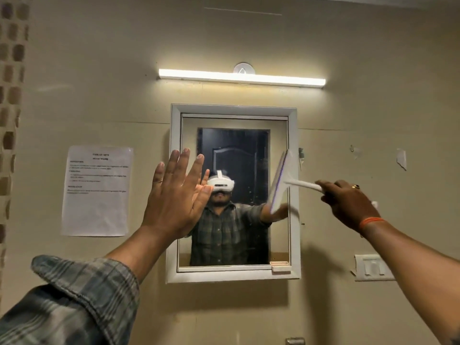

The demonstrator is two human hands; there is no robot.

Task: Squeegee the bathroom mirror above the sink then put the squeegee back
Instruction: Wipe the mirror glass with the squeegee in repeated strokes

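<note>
A beige bathroom wall (348,46) carries everything. A mirror (234,190) in a pale frame hangs at its centre, a lit tube light (241,77) fixed above it. A printed sheet of paper (97,191) is stuck to the mirror's left; a white switch plate (372,267) sits lower right.

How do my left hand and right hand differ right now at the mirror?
The left hand is flat with straight fingers and holds nothing; the right hand curls around the squeegee handle. The left sits at the mirror's left edge, the right beyond its right edge. Only the right shows a ring and an orange wristband. Both are raised toward the mirror.
</note>
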